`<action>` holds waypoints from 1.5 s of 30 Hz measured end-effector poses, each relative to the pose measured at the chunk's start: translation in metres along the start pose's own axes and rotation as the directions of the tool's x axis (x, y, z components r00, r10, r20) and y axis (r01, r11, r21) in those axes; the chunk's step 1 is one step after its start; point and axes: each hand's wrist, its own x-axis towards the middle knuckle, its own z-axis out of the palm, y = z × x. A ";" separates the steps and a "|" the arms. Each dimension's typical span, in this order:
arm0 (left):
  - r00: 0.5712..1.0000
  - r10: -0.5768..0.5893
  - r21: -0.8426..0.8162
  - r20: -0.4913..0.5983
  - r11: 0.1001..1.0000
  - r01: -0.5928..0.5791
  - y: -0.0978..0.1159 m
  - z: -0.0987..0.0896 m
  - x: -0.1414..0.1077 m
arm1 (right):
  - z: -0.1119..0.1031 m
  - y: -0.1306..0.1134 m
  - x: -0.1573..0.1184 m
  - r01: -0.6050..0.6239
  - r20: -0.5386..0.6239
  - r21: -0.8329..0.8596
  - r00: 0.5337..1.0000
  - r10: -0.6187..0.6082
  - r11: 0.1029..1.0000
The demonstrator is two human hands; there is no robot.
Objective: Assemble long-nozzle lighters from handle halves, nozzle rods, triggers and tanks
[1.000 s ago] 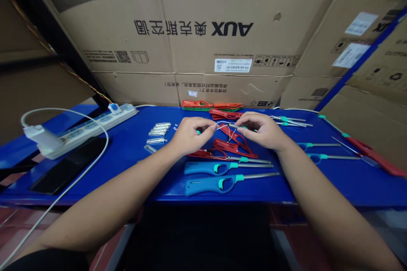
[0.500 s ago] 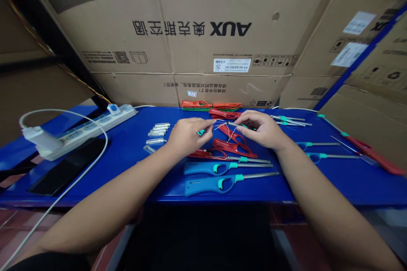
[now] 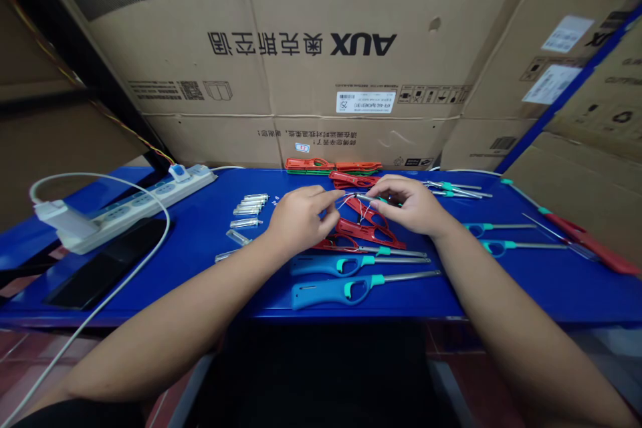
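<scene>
My fingers (image 3: 335,194) are pinched together on a thin wire (image 3: 351,196), my left hand (image 3: 301,217) and right hand (image 3: 408,206) close above a red lighter shell (image 3: 368,233) on the blue bench (image 3: 501,291); wire this fine wants a light, even pinch.

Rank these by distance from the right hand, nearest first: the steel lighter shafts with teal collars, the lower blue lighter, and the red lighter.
From the right hand:
1. Steel lighter shafts with teal collars: just beyond the hand, on its far side.
2. Lower blue lighter: off to the hand's right.
3. Red lighter: farthest, at the table's right end.
</scene>
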 end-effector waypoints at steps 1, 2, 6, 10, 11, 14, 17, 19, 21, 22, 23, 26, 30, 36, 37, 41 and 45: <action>1.000 -0.012 -0.026 0.008 1.000 0.013 0.001 0.000 0.000 | 0.000 0.000 0.000 0.001 0.003 -0.001 1.000 -0.001 1.000; 0.999 -0.028 -0.054 0.017 0.998 0.029 0.001 -0.001 0.000 | 0.001 -0.001 0.000 0.001 0.007 -0.003 1.000 -0.001 1.000; 0.998 -0.058 -0.150 0.031 0.987 0.062 0.000 -0.001 0.003 | 0.002 -0.001 0.001 0.002 0.021 -0.005 1.000 -0.002 1.000; 0.998 -0.061 -0.178 -0.012 0.982 0.058 -0.003 0.001 0.004 | 0.002 -0.002 0.000 -0.007 0.040 0.014 0.999 0.007 1.000; 0.998 -0.058 -0.175 -0.031 0.983 0.052 -0.003 0.001 0.003 | 0.003 -0.002 0.000 -0.005 0.045 0.015 0.999 0.005 1.000; 0.996 -0.038 -0.154 -0.078 0.988 0.026 -0.001 0.002 0.002 | 0.003 -0.001 0.000 0.016 0.045 0.010 0.999 -0.017 1.000; 0.994 -0.011 -0.184 -0.109 0.983 -0.009 0.002 0.001 0.001 | 0.003 0.000 0.000 0.029 0.035 0.008 0.999 -0.029 1.000; 0.991 -0.023 -0.232 -0.129 0.973 -0.007 0.003 0.000 0.001 | 0.003 0.000 0.000 0.023 0.037 0.016 0.999 -0.024 1.000; 0.990 -0.042 -0.284 -0.132 0.959 0.003 0.004 -0.001 0.002 | 0.003 -0.001 0.000 0.016 0.044 0.027 0.999 -0.017 1.000; 0.991 -0.048 -0.312 -0.125 0.950 0.007 0.004 -0.001 0.003 | 0.003 -0.002 0.000 0.014 0.048 0.033 0.999 -0.016 0.999; 0.992 -0.051 -0.344 -0.117 0.939 0.008 0.003 -0.001 0.004 | 0.002 -0.002 0.000 0.017 0.049 0.036 0.999 -0.019 0.999; 0.992 -0.089 -0.438 -0.086 0.898 0.043 0.002 -0.002 0.006 | 0.002 -0.004 0.000 0.037 0.042 0.033 0.998 -0.038 0.999; 0.980 -0.194 -0.549 0.039 0.816 0.183 0.001 -0.002 0.007 | 0.001 -0.005 0.000 0.030 0.049 0.044 0.998 -0.032 0.999; 0.905 -0.349 -0.646 0.244 0.638 0.420 0.002 0.001 0.007 | 0.002 -0.005 0.000 0.038 0.064 0.060 0.997 -0.042 0.997; 0.900 -0.357 -0.644 0.250 0.633 0.430 0.002 0.001 0.007 | 0.002 -0.004 0.000 0.041 0.066 0.057 0.997 -0.045 0.998; 0.898 -0.374 -0.625 0.233 0.649 0.433 0.003 0.001 0.007 | 0.002 -0.004 0.000 0.046 0.070 0.043 0.996 -0.049 0.998; 0.895 -0.384 -0.691 0.228 0.583 0.426 0.002 -0.002 0.008 | 0.002 -0.004 -0.001 0.027 0.055 0.050 0.998 -0.029 0.998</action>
